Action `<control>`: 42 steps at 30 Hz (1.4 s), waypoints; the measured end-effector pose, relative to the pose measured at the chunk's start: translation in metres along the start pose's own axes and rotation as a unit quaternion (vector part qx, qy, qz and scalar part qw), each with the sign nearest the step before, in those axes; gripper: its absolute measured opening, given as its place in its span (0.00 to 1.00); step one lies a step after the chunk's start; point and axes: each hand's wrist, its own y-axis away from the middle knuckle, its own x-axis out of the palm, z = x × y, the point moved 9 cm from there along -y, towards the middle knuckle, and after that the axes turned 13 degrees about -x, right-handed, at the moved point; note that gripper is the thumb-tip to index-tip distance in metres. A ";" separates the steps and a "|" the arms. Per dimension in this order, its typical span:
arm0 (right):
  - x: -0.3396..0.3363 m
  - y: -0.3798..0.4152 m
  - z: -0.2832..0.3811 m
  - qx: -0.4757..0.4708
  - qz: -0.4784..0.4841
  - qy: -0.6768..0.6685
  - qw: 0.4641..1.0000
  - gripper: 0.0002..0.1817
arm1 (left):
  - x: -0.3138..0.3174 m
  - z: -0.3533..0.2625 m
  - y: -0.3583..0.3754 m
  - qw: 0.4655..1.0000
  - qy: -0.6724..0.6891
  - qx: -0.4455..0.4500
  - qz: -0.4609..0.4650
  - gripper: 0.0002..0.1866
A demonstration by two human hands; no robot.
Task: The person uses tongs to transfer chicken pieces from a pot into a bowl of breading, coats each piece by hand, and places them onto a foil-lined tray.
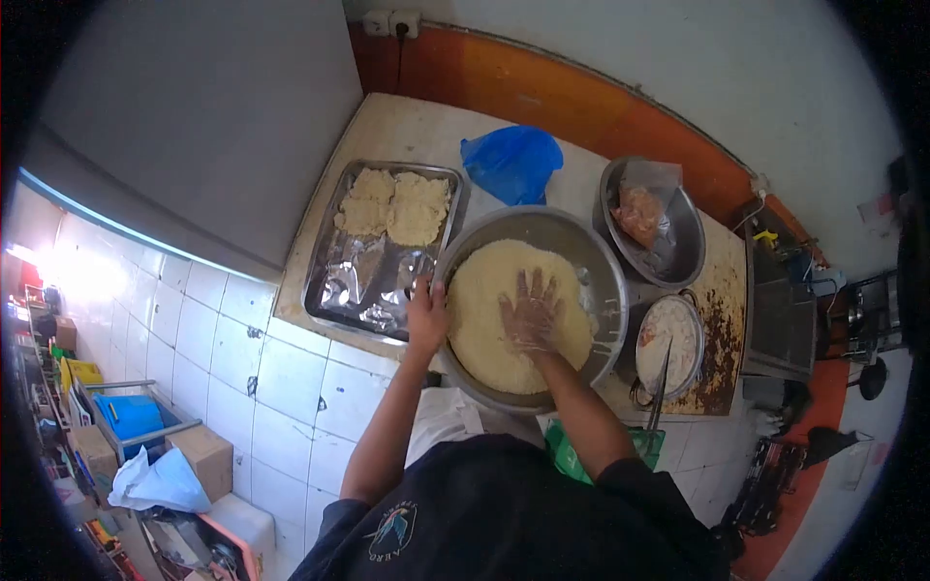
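A wide metal bowl [608, 266] holds a thick layer of pale yellow crumbs [481, 339]. My right hand [532, 315] lies palm down on the crumbs with its fingers spread, and its skin is coated with them. At the bowl's left rim is my left hand [427, 315], its fingers wrapped on the edge. Just left of the bowl, a metal tray [320, 257] carries flat crumb-coated pieces [418, 209] in its far half, with shiny clear film in the near half.
Right of the bowl stand a metal basin [690, 247] with bagged raw meat [639, 215] and a pot [670, 339] of whitish mixture with tongs [662, 387]. A blue plastic bag [513, 163] lies behind the bowl. Boxes [201, 460] are at lower left.
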 end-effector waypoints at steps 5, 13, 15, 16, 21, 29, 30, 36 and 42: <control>0.002 -0.018 0.031 -0.053 -0.062 0.037 0.996 0.39 | 0.005 -0.001 -0.010 0.998 0.005 0.062 -0.027 0.16; 0.055 -0.036 -0.022 -0.084 -0.017 -0.502 0.861 0.40 | 0.005 0.003 -0.003 1.000 -0.013 -0.003 0.009 0.15; 0.015 -0.017 -0.033 -0.024 0.129 -0.189 0.973 0.43 | 0.004 0.003 -0.003 1.000 0.002 0.009 0.005 0.15; 0.026 -0.016 -0.039 -0.024 0.129 -0.193 0.972 0.43 | 0.003 0.000 -0.002 1.000 0.013 0.025 0.009 0.15; 0.032 -0.013 -0.027 -0.021 0.212 -0.243 0.947 0.49 | 0.007 0.000 -0.002 1.000 -0.014 0.000 0.017 0.15; -0.006 0.005 -0.031 -0.017 0.139 -0.518 0.844 0.33 | 0.003 -0.003 -0.003 1.000 -0.017 0.006 0.009 0.15; -0.015 0.001 -0.032 -0.061 0.089 -0.533 0.839 0.31 | 0.003 -0.002 -0.002 1.000 -0.013 -0.007 0.017 0.15; -0.072 0.044 0.021 -0.294 -0.040 -0.227 0.928 0.28 | 0.005 0.002 -0.004 1.000 0.010 0.009 0.016 0.15; -0.007 0.055 -0.003 -0.133 0.159 -0.221 0.953 0.20 | 0.005 0.002 -0.008 1.000 0.004 0.010 0.022 0.14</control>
